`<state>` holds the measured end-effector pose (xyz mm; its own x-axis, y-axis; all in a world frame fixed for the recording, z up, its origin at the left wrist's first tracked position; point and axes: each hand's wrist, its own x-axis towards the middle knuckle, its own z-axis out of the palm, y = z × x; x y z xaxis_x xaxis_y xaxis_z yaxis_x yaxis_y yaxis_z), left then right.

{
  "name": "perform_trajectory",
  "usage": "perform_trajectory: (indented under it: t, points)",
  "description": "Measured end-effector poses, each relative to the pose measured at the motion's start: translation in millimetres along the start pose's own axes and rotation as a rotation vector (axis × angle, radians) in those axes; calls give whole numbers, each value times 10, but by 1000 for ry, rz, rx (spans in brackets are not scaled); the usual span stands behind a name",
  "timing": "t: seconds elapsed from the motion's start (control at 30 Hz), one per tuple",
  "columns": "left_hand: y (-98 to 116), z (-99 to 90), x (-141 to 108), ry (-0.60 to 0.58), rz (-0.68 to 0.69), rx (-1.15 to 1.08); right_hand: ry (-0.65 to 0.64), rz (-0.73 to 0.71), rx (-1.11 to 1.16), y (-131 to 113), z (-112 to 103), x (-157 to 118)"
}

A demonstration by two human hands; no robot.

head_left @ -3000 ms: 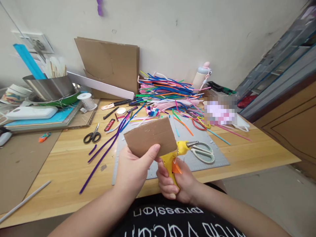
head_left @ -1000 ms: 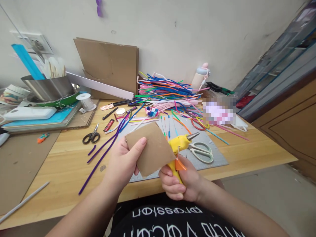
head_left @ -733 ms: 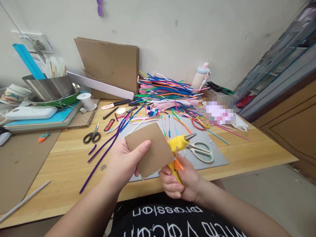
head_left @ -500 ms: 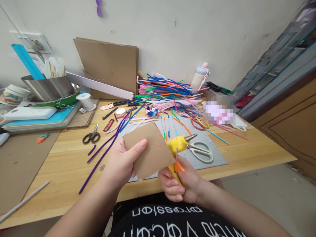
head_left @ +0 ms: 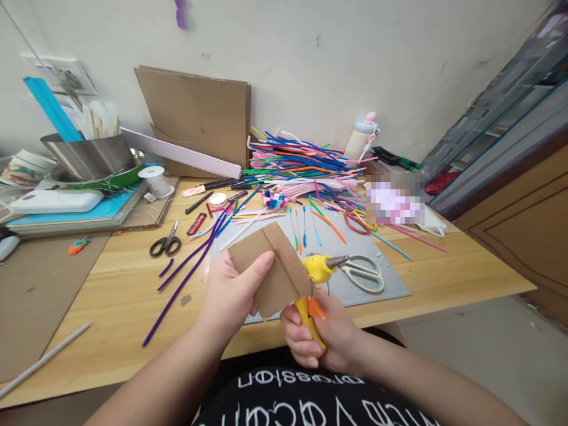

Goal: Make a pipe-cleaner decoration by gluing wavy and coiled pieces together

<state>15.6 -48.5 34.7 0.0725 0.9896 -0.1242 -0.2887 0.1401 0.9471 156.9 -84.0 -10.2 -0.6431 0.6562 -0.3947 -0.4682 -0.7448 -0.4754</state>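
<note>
My left hand (head_left: 237, 281) grips a square piece of cardboard (head_left: 274, 269), thumb on its upper face and fingers underneath. A straight crease runs across the cardboard, and its right part tilts down. My right hand (head_left: 315, 331) is wrapped around the handle of a yellow hot glue gun (head_left: 320, 269) with an orange trigger (head_left: 316, 307). The gun's metal nozzle points right, away from the cardboard. The cardboard's right corner overlaps the gun's body and hides part of it. Beyond the nozzle, scissors with pale green handles (head_left: 364, 273) lie on a grey cutting mat (head_left: 390, 290).
Purple pipe cleaners (head_left: 177, 290) and black scissors (head_left: 165, 241) lie left of my hands. At the back are a heap of coloured pipe cleaners (head_left: 302, 160), standing cardboard sheets (head_left: 195, 118) and a bottle (head_left: 360, 139). A metal pot (head_left: 84, 157) holding sticks stands far left.
The cardboard, flat before, now shows a crease with its right part bent down. My left hand has shifted slightly right. The glue gun has dipped a little, its nozzle nearer level.
</note>
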Motion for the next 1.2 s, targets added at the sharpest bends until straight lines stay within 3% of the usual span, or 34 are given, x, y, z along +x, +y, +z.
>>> perform_trajectory:
  t: [0.3, 0.63, 0.9, 1.1, 1.2]
  points:
    - [-19, 11, -2, -1, 6, -50, 98, 2, 45, -37, 25, -3]
    - [-126, -55, -24, 92, 109, 17, -216, 81, 114, -26, -108, 16]
    - [-163, -48, -33, 133, 135, 26, -313, 102, 128, -28, -152, 34]
    - [-14, -94, 8, 169, 149, -72, -232, -32, 144, -62, -141, 10]
    - [-2, -61, -57, 152, 100, -111, -125, -68, 156, -54, -110, 25]
